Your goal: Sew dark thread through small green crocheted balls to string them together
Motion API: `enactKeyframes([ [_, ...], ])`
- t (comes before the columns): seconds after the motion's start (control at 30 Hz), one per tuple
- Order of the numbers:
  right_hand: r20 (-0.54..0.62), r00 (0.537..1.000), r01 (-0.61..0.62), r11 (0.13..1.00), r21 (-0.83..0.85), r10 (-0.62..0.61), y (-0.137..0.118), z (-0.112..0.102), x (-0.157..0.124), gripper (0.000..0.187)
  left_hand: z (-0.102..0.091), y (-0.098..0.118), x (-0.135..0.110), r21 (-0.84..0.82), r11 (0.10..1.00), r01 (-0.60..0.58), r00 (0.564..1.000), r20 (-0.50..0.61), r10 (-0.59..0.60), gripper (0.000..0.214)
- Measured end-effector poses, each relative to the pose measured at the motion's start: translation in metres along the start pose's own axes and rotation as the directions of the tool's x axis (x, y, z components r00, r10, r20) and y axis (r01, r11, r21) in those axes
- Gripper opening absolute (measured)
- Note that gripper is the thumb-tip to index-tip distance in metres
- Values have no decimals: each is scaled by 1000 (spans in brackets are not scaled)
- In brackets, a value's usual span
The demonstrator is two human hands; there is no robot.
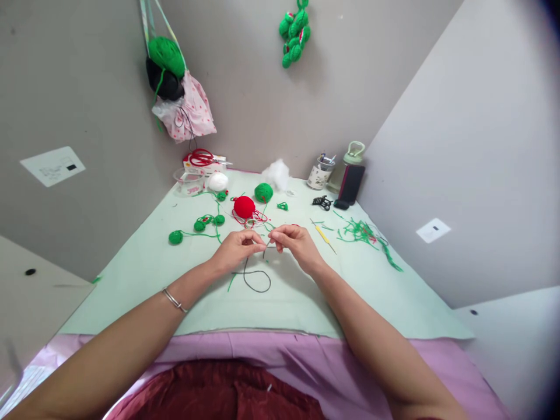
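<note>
Above the near middle of the table, my left hand (pixel 236 249) and my right hand (pixel 296 243) almost meet at the fingertips. Both pinch a dark grey yarn (pixel 258 291), and a short end of it pokes down between them. The rest of this yarn drops under my left hand and curls into a loose loop on the tabletop. Whether a needle is also between the fingers is too small to tell. Just beyond my hands lie a red yarn ball (pixel 244 207) and a green yarn ball (pixel 263 192). Small green crocheted balls (pixel 175 237) joined by strands lie left of my left hand.
Right of my right hand lies a yellow-handled crochet hook (pixel 322 234), with green yarn scraps (pixel 361 231) beyond. White stuffing (pixel 277 174), a pen cup (pixel 320 172), a phone (pixel 352 184), a bottle (pixel 339 173), red-handled scissors (pixel 201 157) and a clear tub (pixel 189 183) line the back.
</note>
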State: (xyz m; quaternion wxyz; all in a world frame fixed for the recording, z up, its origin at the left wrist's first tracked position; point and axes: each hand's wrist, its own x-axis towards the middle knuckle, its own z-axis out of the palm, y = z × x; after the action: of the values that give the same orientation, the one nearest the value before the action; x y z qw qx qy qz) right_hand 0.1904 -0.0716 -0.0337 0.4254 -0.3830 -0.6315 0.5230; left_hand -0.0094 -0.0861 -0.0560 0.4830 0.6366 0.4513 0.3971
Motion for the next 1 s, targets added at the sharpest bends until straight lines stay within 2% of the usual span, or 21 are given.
enactKeyframes([
  [0.13,-11,1000,15,1000,-11,-15,-1,-2,0,32,-3,5,0,17,997,-78,996,-39,79,24],
  [0.23,-41,999,15,1000,2,-14,-2,-5,0,32,-7,7,1,-33,997,-73,996,-46,71,24],
  [0.3,-56,998,1,1000,28,1,-2,-7,1,33,-11,9,2,-110,993,-54,997,-67,47,24],
  [0.4,-59,997,-36,996,79,41,0,-13,3,35,-22,13,5,-313,949,-30,990,-140,-15,22],
  [0.5,-118,991,-42,992,120,57,6,-24,9,39,-43,16,9,-554,827,-91,974,-224,-43,19],
  [0.63,-258,966,30,977,209,25,13,-46,20,39,-78,21,14,-767,598,-234,932,-351,-85,7],
  [0.87,-433,898,63,953,297,76,15,-89,28,39,-123,28,9,-868,268,-418,850,-478,-222,29],
  [1.0,-514,852,74,950,302,97,18,-108,29,36,-140,26,6,-841,202,-502,794,-541,-278,28],
])
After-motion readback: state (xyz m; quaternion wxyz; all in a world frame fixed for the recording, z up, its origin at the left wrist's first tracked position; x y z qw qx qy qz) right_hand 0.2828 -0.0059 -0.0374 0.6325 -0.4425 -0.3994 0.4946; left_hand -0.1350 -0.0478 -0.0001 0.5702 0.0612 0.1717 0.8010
